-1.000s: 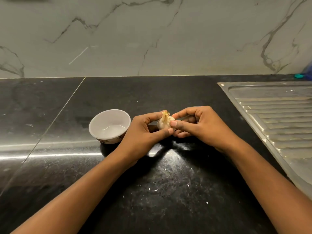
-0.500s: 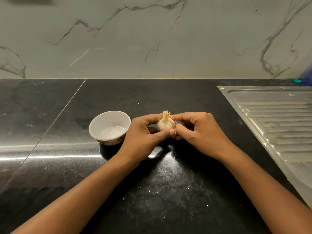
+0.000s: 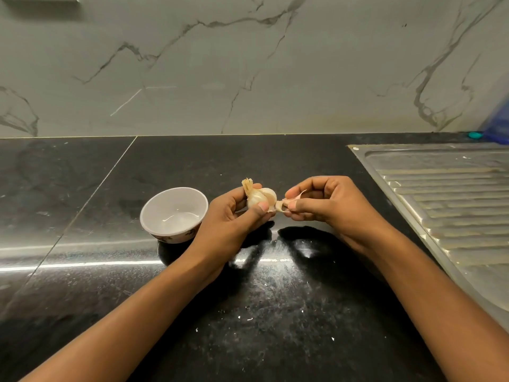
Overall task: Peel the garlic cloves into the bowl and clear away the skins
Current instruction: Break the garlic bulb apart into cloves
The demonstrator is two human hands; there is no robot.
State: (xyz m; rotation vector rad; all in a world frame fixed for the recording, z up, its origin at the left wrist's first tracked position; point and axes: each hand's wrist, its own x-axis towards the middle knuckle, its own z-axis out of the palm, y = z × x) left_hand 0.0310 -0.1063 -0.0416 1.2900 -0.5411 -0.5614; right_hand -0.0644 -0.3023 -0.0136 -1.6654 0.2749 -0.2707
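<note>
**Kitchen counter and backsplash, seen from above**

The wall [image 3: 248,64] is pale grey marble-look slab crossed by dark branching veins. It meets a black polished stone counter [image 3: 275,312] along a straight edge. A thin seam [image 3: 91,194] runs diagonally through the counter at left. A bright strip of reflected light [image 3: 82,264] lies across the glossy surface, with softer glare near the centre. At right, a ridged steel drainboard [image 3: 454,202] is set into the counter. Behind its far corner, against the wall, sit a small teal item [image 3: 475,135] and a blurred blue object [image 3: 498,128], cut off by the frame edge.
</note>
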